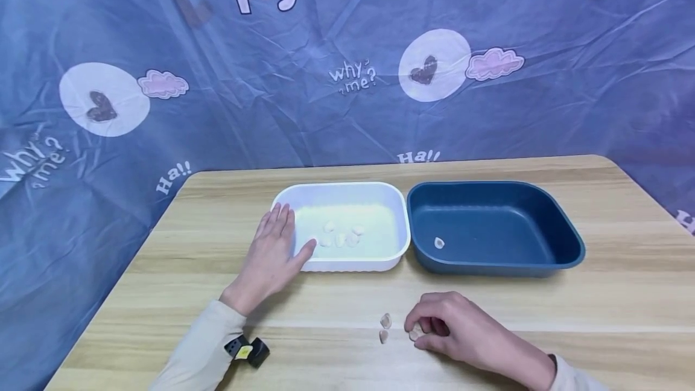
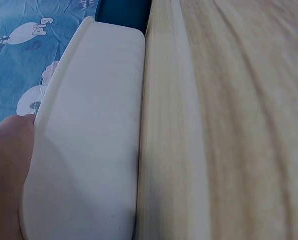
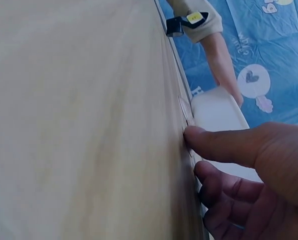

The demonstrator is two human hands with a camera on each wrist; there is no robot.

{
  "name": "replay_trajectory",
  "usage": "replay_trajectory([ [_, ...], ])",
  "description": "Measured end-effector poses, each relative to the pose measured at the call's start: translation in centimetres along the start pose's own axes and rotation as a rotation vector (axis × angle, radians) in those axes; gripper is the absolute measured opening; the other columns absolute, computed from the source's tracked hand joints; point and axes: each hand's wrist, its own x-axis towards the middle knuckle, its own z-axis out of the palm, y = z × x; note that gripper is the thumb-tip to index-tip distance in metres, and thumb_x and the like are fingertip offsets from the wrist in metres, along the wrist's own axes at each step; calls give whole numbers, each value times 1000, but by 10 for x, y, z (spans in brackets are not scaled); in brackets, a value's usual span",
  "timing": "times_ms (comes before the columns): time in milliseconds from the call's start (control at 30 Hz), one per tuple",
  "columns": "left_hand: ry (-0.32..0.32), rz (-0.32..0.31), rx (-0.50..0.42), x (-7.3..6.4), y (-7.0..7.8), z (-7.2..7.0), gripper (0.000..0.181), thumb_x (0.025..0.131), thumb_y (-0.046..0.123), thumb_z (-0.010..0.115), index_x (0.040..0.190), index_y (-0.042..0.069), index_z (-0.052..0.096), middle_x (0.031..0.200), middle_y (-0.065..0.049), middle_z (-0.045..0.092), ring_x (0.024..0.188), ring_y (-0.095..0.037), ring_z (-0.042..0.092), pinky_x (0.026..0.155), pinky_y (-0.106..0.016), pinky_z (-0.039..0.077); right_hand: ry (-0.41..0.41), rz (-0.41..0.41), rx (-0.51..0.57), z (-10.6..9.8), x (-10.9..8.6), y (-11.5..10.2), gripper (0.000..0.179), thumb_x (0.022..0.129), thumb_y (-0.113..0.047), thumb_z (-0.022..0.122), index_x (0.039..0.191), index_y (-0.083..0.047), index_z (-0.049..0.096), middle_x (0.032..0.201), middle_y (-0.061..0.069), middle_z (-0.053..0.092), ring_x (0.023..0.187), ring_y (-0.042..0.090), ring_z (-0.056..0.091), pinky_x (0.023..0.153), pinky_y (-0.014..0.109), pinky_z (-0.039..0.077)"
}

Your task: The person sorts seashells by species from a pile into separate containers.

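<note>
My right hand [image 1: 453, 330] is low over the table, thumb and forefinger curled at either side of a small pale shell [image 1: 416, 332]. Two more shells lie just left of it, one [image 1: 386, 320] behind the other [image 1: 383, 336]. With fingers straight, my left hand [image 1: 271, 258] rests on the left end of a white plastic tub [image 1: 347, 265], its thumb over the near rim. Several whitish shells [image 1: 341, 240] lie inside that tub. In the right wrist view, the thumb [image 3: 224, 145] partly hides the shells on the table.
A dark blue tub [image 1: 499, 269] stands against the white one's right side, with one shell [image 1: 439, 243] on its floor. Both sit on a wood-grain table [image 1: 217, 228]. Behind the table hangs a printed blue cloth [image 1: 304, 107]. A black wrist device [image 1: 247, 351] is strapped on the left sleeve.
</note>
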Motion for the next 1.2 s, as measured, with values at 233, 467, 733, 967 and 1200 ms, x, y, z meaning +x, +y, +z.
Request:
replay_trajectory([
  [233,-2,-6,-5,1,1,-2,80,98,51,40,144,-14,28,154,-27,21,145,-37,13,120,-45,6,-11,16,31,-4,-2,6,26,75,-8,82,93,-18,66,74,-15,51,62,-8,43,51,11,42],
  [467,4,-3,-1,0,2,-2,80,98,51,40,144,-14,29,153,-28,23,145,-38,14,119,-47,8,-7,22,45,-3,0,6,25,76,-4,79,89,-21,64,75,-17,52,64,-7,45,53,11,43],
  [733,0,-4,-2,-1,2,-1,80,98,51,39,144,-14,30,153,-27,24,145,-38,15,119,-47,9,-14,17,46,-8,1,1,23,77,-8,79,88,-23,65,76,-16,53,64,-7,46,52,11,43],
  [967,30,3,1,0,2,1,80,97,50,42,142,-15,33,151,-29,27,144,-39,18,119,-47,10,13,34,15,-16,2,2,23,77,-11,80,88,-26,66,75,-17,53,64,-5,47,52,13,43],
  [1200,40,10,2,1,2,1,80,97,51,43,141,-16,33,150,-30,28,143,-40,20,119,-48,11,38,10,-36,-18,2,7,25,74,-8,81,85,-25,65,75,-18,53,65,-6,46,53,10,42],
])
